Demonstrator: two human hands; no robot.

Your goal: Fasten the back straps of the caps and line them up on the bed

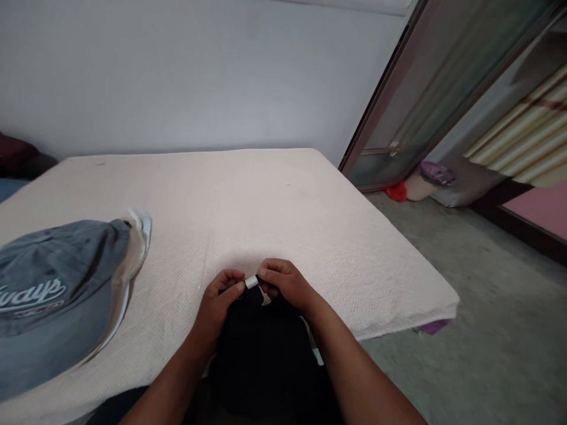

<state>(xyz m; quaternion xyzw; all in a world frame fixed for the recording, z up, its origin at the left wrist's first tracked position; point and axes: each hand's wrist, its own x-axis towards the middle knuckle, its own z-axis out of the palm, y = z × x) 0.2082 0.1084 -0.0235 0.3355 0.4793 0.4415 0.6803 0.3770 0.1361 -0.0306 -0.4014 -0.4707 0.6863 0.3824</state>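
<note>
A black cap (266,348) lies at the bottom centre, near the front edge of the bed, its back strap toward the wall. On that strap is a silver buckle (251,282). My left hand (221,295) pinches the strap just left of the buckle, thumb and fingers pressed together. From the right, my right hand (283,280) grips the strap beside the buckle with bent fingers. The hands are close together, with the buckle between them. Part of the strap is hidden behind the fingers.
A stack of caps with a grey cap (53,271) on top sits at the left on the pale bed cover (283,200). Behind is a white wall (199,77). At the right are a glass door, a bin (420,183) with a purple liner, and a striped curtain (527,133).
</note>
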